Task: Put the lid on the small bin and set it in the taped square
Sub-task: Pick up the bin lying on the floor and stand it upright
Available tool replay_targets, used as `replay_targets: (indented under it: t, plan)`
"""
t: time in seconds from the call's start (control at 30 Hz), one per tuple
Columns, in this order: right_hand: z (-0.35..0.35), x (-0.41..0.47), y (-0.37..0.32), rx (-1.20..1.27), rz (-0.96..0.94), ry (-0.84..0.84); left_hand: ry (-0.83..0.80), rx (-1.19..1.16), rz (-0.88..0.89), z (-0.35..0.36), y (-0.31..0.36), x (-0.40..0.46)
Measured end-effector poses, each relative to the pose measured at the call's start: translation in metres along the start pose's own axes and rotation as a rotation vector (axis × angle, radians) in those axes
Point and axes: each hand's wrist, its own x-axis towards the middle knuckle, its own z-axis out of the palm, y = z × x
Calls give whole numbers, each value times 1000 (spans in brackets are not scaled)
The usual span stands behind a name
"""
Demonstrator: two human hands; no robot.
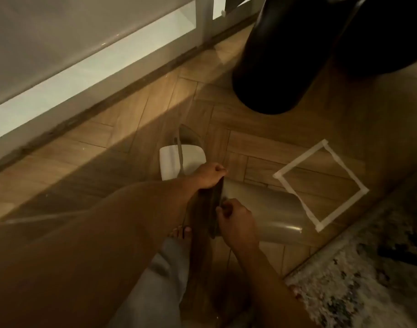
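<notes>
While the small bin (262, 209) lies on its side on the herringbone wood floor (136, 129), the lidding step looks to be the one in hand: a dark lid (215, 207) stands edge-on against the bin's open end, which faces the person, and both hands work at that rim. The left hand (209, 175) curls over the upper edge of the lid, fingers folded around it, and the right hand (235, 221) pinches the lower part of the rim where lid and bin meet; in the dim light it is not possible to say whether the lid is fully seated or only held against the mouth. The bin's closed end reaches to the near corner of the taped square (321, 185), so the target is just beside it, marked in pale tape on the floor. A white dustpan-like object (181, 162) with a grey handle rests on the floor just beyond the left hand, and a large black cylinder (278, 58) stands farther off. A patterned rug (359, 280) borders the floor at the right. To my judgement the next move calls for pressing the lid home evenly around the rim, then tipping the bin upright and setting it down inside the tape, with its base kept clear of the tape lines.
</notes>
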Motion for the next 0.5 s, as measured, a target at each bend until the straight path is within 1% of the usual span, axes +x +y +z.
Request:
replay_targets:
  t: [0.1, 0.17, 0.37, 0.5]
  plan:
    - [14, 10, 1, -36, 40, 33, -47, -50, -82, 5, -10, 6]
    - [21, 13, 0, -43, 65, 38, -84, -49, -104, 9, -13, 8]
    - [20, 26, 6, -60, 92, 69, -194, -7, -41, 16, -13, 13]
    - [11, 21, 10, -43, 106, 41, -236, 98, -4, 16, -8, 7]
